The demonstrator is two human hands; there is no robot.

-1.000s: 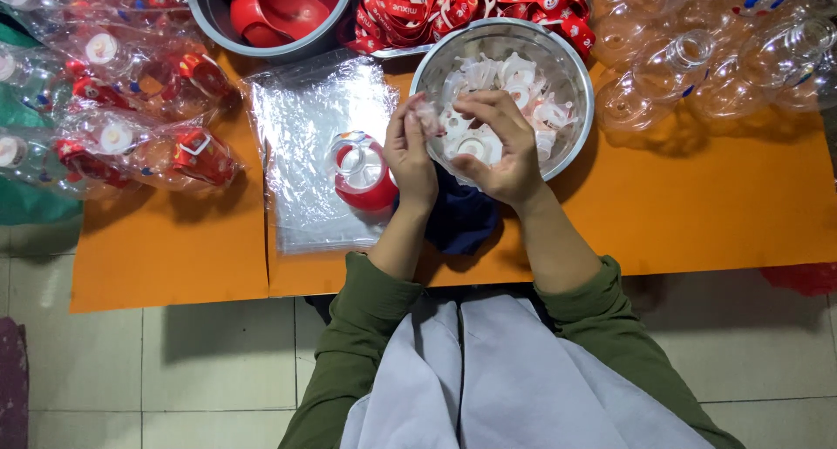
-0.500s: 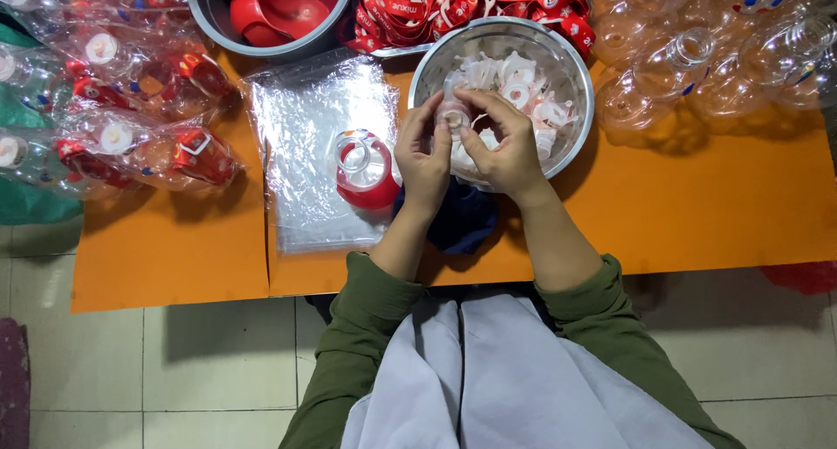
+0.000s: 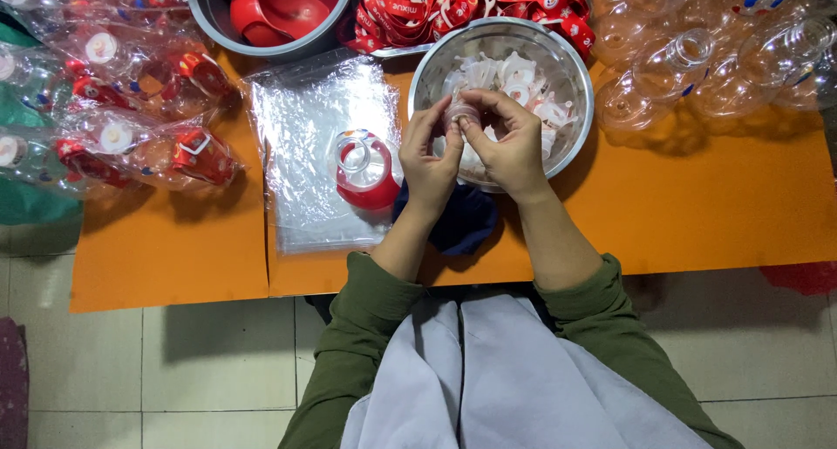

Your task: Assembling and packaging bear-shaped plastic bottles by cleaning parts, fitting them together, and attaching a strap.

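Observation:
Both hands meet over the near rim of a steel bowl [image 3: 571, 74] filled with small white plastic caps [image 3: 523, 78]. My left hand [image 3: 429, 157] and my right hand [image 3: 506, 135] pinch one small white cap [image 3: 460, 116] between their fingertips. Just left of my left hand a clear bottle with a red base [image 3: 362, 170] stands upright on a stack of clear plastic bags [image 3: 309, 126]. A dark blue cloth [image 3: 458, 222] lies under my wrists on the orange table [image 3: 697, 214].
Bagged finished bottles [image 3: 131, 109] are piled at the left. A grey bowl of red parts [image 3: 279, 9] and a heap of red straps [image 3: 462, 4] sit at the back. Empty clear bottles [image 3: 706, 57] crowd the back right. Tiled floor lies below the table's edge.
Both hands have lifted from among the caps in the bowl and come together, now pinching a single white cap above the near rim.

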